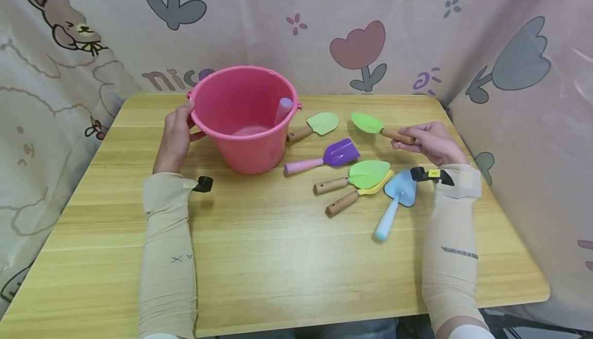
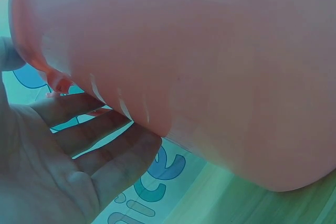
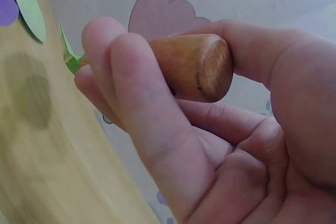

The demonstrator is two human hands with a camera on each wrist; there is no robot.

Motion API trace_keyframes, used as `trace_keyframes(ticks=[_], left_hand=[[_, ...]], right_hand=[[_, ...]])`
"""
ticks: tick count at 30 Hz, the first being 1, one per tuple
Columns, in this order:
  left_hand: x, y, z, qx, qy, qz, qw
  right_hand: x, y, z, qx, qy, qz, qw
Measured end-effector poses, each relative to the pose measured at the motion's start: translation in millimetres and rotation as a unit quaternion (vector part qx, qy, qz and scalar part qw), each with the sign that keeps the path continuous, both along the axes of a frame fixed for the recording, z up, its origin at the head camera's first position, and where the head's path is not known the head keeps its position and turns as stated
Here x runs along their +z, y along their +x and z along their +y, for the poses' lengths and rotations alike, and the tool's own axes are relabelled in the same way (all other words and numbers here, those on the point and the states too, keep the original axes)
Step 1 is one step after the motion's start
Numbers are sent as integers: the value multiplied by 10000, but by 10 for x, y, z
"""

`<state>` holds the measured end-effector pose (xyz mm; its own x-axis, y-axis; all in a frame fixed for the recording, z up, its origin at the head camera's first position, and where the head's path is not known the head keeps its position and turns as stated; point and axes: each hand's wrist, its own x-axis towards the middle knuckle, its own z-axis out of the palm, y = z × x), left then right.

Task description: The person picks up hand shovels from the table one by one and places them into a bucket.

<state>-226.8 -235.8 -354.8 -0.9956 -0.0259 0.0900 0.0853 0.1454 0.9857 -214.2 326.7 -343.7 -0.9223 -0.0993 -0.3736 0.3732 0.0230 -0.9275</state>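
A pink bucket [image 1: 252,148] stands upright near the back of the table. My left hand [image 1: 175,136] grips it at its left side, fingers against the outer wall [image 2: 210,77] and thumb up at the rim. Inside the bucket, a pale purple handle [image 1: 284,106] leans on the right wall. My right hand [image 1: 431,141] pinches the wooden handle [image 3: 197,66] of a small green trowel [image 1: 368,123], held above the table with its blade pointing left. Between bucket and right hand lie a pale green trowel [image 1: 323,123] and a purple shovel [image 1: 340,153].
Nearer the front, another green trowel [image 1: 368,174] overlaps a yellow one [image 1: 345,202]. A light blue trowel [image 1: 400,187] lies beside them, close to the right wrist. Behind the wooden table [image 1: 278,277] hangs a printed curtain [image 1: 278,30].
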Motion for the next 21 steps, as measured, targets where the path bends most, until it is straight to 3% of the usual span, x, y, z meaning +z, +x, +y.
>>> trace_keyframes(ticks=[21], left_hand=[[-5, 8, -1, 26, 23, 57, 10000]], right_hand=[[101, 71, -97, 93, -37, 455, 9989]])
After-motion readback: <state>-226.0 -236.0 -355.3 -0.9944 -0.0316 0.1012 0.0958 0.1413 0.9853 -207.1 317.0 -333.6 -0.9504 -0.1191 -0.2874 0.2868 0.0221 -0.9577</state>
